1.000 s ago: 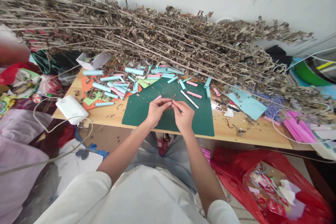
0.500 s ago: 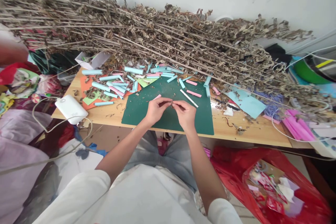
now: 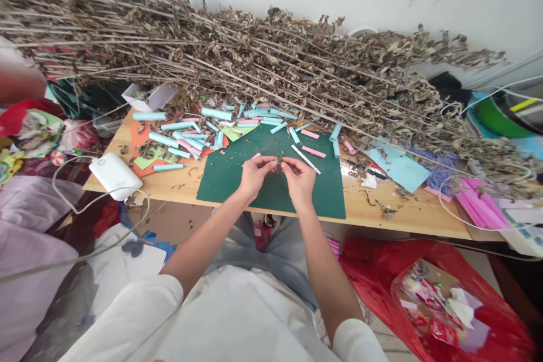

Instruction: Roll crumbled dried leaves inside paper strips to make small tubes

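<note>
Over the green cutting mat [image 3: 229, 181], my left hand [image 3: 255, 174] and my right hand [image 3: 299, 179] meet fingertip to fingertip. Both are pinched closed around a small brownish piece of dried leaf [image 3: 279, 163], mostly covered by the fingers. A pink paper roll [image 3: 256, 155] pokes out just behind my left fingers. To the right of my right hand lie a thin white paper tube [image 3: 306, 159] and a pink paper tube [image 3: 313, 151]. Several light blue paper rolls [image 3: 216, 113] are scattered along the mat's far side and to its left.
Long dried stalks with withered leaves [image 3: 237, 45] stretch across the back of the wooden table [image 3: 399, 218]. A white power bank [image 3: 115, 175] with a cable sits at the left edge. Light blue paper [image 3: 401, 165] lies right; a red plastic bag [image 3: 373, 271] of scraps stands below.
My fingertips have drawn slightly apart, showing more of the leaf piece between them. My hands remain over the same part of the mat.
</note>
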`<state>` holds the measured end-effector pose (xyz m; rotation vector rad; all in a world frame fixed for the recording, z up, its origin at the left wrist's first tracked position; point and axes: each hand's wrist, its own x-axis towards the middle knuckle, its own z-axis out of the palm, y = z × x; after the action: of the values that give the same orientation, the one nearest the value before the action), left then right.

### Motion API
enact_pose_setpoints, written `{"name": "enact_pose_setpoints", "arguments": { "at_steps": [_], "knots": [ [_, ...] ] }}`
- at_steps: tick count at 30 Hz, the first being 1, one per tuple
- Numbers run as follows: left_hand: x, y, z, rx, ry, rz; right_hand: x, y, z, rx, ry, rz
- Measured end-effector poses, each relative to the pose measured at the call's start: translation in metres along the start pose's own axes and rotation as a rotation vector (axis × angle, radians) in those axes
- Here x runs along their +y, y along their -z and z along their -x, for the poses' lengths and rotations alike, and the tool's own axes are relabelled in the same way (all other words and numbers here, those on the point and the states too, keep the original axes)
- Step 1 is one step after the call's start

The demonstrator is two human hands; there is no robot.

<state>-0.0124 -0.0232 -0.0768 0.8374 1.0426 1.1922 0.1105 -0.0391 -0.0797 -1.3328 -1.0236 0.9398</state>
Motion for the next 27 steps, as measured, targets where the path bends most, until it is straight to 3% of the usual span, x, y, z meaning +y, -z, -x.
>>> {"name": "enact_pose_setpoints", "arguments": {
  "at_steps": [4,11,20,23,27],
  "knots": [
    [0.000,0.002,0.000,-0.015,-0.002,-0.010,-0.008,0.005,0.005,-0.092,0.114,0.108],
    [0.001,0.005,0.001,-0.051,-0.014,-0.108,-0.016,0.012,0.005,-0.108,0.321,0.383],
    [0.001,0.006,0.004,-0.132,-0.406,-0.738,-0.004,0.003,0.010,-0.088,0.471,0.774],
    [0.002,0.008,0.002,-0.146,-0.436,-0.772,-0.003,0.006,0.007,-0.072,0.425,0.722],
    [0.006,0.007,0.001,-0.100,-0.303,-0.591,-0.006,0.012,0.004,-0.095,0.296,0.444]
  ]
}}
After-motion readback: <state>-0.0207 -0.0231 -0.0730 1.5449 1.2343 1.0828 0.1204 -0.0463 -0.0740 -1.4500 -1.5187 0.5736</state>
